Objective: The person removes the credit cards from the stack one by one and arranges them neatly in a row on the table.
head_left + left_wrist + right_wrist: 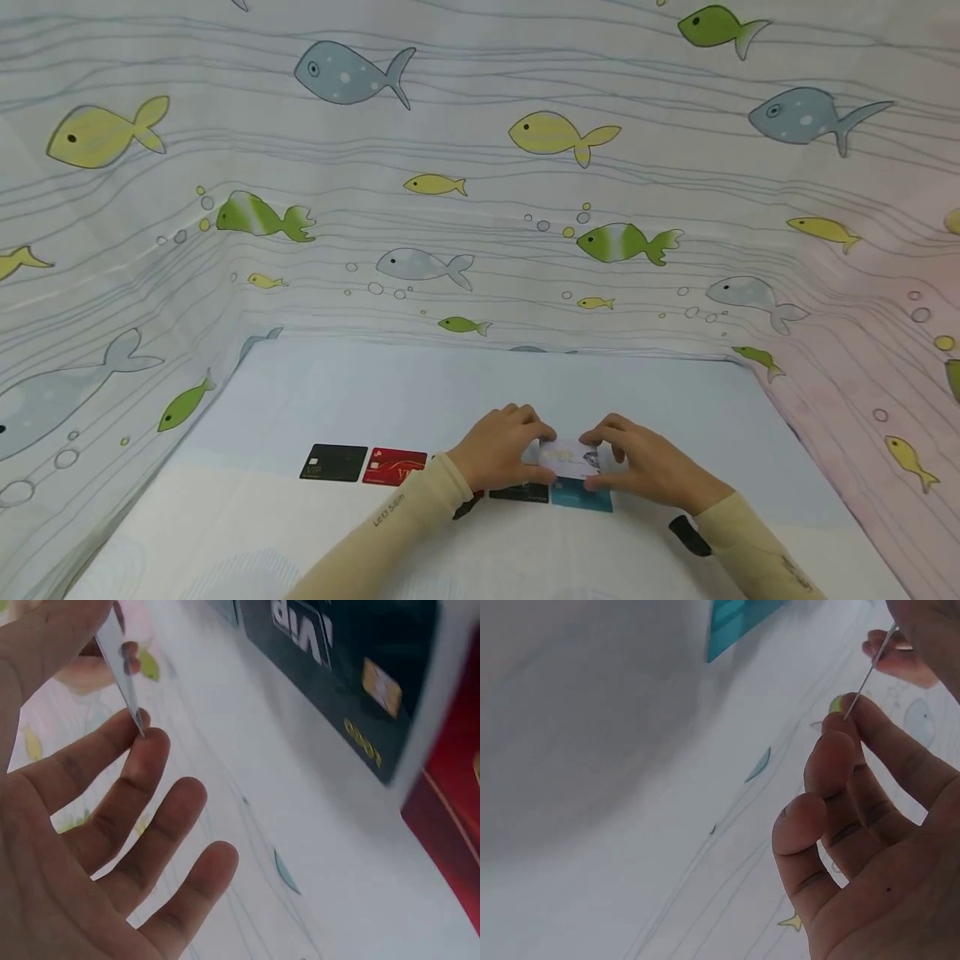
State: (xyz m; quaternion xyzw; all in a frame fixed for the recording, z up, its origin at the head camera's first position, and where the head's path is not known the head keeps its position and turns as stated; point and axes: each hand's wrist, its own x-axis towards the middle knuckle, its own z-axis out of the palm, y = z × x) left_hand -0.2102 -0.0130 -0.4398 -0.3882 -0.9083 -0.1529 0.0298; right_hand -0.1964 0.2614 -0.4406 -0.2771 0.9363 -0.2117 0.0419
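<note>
A white card [568, 458] with pale lettering and a dark picture at one end is held up between both hands. My left hand [498, 450] pinches its left end between thumb and fingertips, while my right hand [648, 462] pinches the right end. Both wrist views show the card edge-on, as a thin strip [122, 671] at the left fingertips and a thin line [866, 679] at the right ones. In the head view the card overlaps a teal card [588, 500] on the table. Left of that lies a dark card [519, 493], partly covered by the left hand.
The row of cards continues left with a red VIP card [390, 468] and a black VIP card [333, 463]; the left forearm hides part of it. A small black object [690, 535] is beside the right sleeve. Fish-patterned cloth [480, 225] surrounds the white table [360, 383].
</note>
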